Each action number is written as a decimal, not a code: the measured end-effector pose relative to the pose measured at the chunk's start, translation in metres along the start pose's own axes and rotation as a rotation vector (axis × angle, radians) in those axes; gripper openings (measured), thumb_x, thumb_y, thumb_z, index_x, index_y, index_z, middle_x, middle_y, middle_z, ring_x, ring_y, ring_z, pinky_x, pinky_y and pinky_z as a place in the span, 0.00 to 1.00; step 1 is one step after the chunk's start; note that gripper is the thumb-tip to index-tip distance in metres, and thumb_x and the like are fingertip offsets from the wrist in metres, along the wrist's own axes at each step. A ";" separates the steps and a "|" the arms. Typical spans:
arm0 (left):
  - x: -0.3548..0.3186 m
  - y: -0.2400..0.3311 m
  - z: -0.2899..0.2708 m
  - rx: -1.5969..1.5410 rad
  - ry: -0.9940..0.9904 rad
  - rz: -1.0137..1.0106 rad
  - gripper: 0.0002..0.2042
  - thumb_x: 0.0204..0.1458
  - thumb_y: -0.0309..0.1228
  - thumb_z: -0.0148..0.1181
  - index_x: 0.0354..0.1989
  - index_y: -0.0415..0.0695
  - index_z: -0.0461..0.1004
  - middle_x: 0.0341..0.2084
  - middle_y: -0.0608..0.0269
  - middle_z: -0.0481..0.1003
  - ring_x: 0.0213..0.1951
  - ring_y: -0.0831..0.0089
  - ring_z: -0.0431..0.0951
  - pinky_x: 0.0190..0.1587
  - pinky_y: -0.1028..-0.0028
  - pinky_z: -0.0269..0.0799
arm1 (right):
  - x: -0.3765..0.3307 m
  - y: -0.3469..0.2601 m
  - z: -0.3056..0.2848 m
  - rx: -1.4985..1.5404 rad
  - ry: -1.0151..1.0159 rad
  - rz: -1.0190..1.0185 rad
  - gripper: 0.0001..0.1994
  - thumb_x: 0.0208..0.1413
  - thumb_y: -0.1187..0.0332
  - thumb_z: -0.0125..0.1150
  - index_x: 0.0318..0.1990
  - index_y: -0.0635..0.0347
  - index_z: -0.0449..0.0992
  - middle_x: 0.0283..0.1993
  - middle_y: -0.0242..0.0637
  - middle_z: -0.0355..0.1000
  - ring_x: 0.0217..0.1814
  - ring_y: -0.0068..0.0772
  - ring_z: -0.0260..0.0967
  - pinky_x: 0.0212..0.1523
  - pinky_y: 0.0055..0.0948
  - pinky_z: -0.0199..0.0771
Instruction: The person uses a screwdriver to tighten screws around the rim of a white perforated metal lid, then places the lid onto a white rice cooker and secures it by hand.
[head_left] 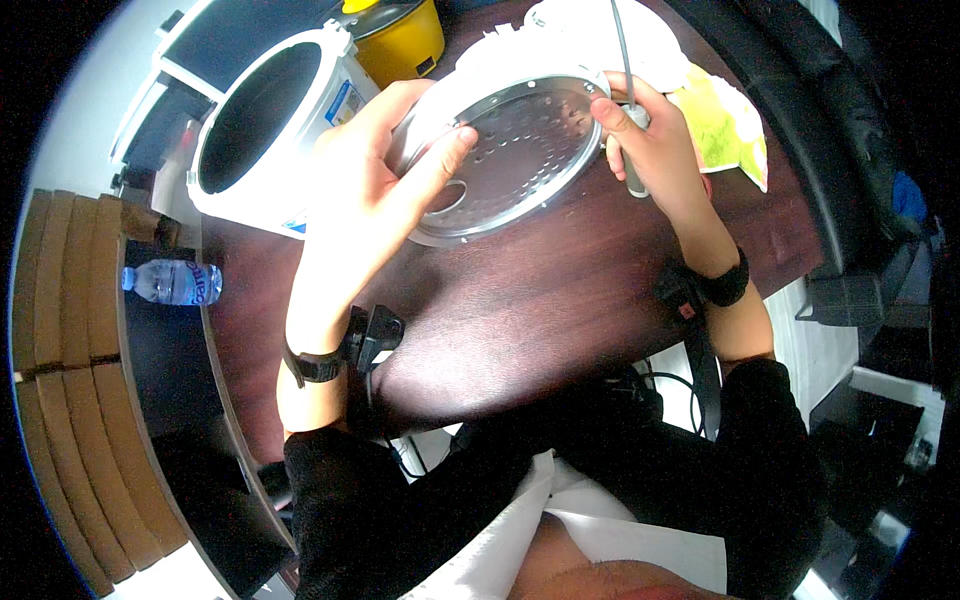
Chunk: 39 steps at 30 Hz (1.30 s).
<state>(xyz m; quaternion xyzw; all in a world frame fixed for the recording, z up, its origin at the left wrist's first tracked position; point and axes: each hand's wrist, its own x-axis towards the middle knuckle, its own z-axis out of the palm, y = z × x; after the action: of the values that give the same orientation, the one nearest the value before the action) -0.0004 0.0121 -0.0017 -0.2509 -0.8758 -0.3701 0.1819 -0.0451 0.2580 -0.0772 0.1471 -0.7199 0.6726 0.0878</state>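
Note:
A round metal plate (520, 160) with many small holes and one larger hole lies tilted above the dark wooden table (520, 300). My left hand (385, 170) grips its left rim, fingers spread across the metal. My right hand (650, 140) holds a grey-handled screwdriver (633, 175) upright at the plate's right rim, thumb pressed near the edge. The tool's thin shaft runs up toward the top of the picture. Both wrists wear black bands.
A white rice cooker body (265, 120) with a dark open cavity stands at the table's far left. Behind it sits a yellow pot (405, 40). White paper (590, 30) and a yellow-green sheet (725, 125) lie at the back right. A water bottle (170, 282) lies off the table's left edge.

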 end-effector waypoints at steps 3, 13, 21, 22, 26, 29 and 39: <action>0.000 -0.005 0.000 -0.030 0.052 0.016 0.15 0.51 0.36 0.64 0.42 0.39 0.75 0.24 0.56 0.79 0.24 0.71 0.81 0.27 0.76 0.74 | 0.000 -0.005 -0.005 -0.047 0.091 -0.100 0.14 0.60 0.58 0.58 0.45 0.59 0.73 0.24 0.27 0.70 0.17 0.11 0.59 0.17 0.13 0.56; -0.001 0.009 -0.026 0.140 -0.098 -0.153 0.16 0.53 0.35 0.63 0.44 0.36 0.74 0.31 0.57 0.78 0.32 0.76 0.77 0.36 0.76 0.71 | -0.019 -0.072 -0.008 -0.775 -0.333 -0.367 0.15 0.59 0.60 0.55 0.26 0.62 0.70 0.21 0.48 0.66 0.23 0.51 0.66 0.25 0.41 0.64; -0.001 0.009 -0.021 0.140 -0.079 -0.170 0.15 0.53 0.34 0.62 0.45 0.36 0.74 0.30 0.56 0.78 0.31 0.76 0.77 0.34 0.75 0.72 | -0.013 -0.087 -0.005 -0.938 -0.362 -0.396 0.18 0.59 0.59 0.55 0.22 0.62 0.69 0.19 0.49 0.67 0.24 0.54 0.67 0.26 0.45 0.64; -0.001 0.010 -0.019 0.152 -0.076 -0.166 0.15 0.53 0.33 0.62 0.45 0.36 0.74 0.30 0.56 0.78 0.31 0.76 0.77 0.33 0.75 0.72 | -0.012 -0.087 -0.004 -0.944 -0.366 -0.387 0.18 0.60 0.58 0.54 0.22 0.62 0.70 0.19 0.49 0.67 0.24 0.54 0.67 0.26 0.45 0.65; -0.001 0.006 -0.016 0.188 -0.038 -0.068 0.15 0.52 0.34 0.62 0.44 0.37 0.74 0.28 0.55 0.78 0.29 0.76 0.77 0.32 0.75 0.71 | -0.013 -0.090 -0.001 -0.962 -0.366 -0.357 0.19 0.60 0.57 0.53 0.22 0.61 0.70 0.19 0.49 0.67 0.24 0.54 0.68 0.26 0.46 0.65; -0.002 0.006 -0.016 0.218 -0.018 -0.049 0.15 0.52 0.34 0.62 0.45 0.38 0.74 0.26 0.55 0.78 0.27 0.75 0.77 0.31 0.74 0.72 | -0.014 -0.092 0.001 -0.978 -0.358 -0.349 0.19 0.61 0.57 0.52 0.22 0.61 0.70 0.19 0.49 0.67 0.24 0.55 0.68 0.25 0.46 0.66; -0.006 0.009 -0.009 0.339 0.075 0.069 0.12 0.52 0.34 0.61 0.41 0.40 0.74 0.23 0.48 0.76 0.26 0.54 0.79 0.29 0.64 0.72 | -0.015 -0.105 0.004 -1.104 -0.366 -0.376 0.20 0.61 0.56 0.52 0.22 0.62 0.72 0.20 0.50 0.69 0.23 0.56 0.69 0.25 0.46 0.67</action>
<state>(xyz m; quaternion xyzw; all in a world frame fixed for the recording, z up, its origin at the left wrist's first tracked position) 0.0104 0.0090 0.0060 -0.2324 -0.9092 -0.2198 0.2667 0.0040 0.2497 0.0161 0.3177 -0.9273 0.1368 0.1431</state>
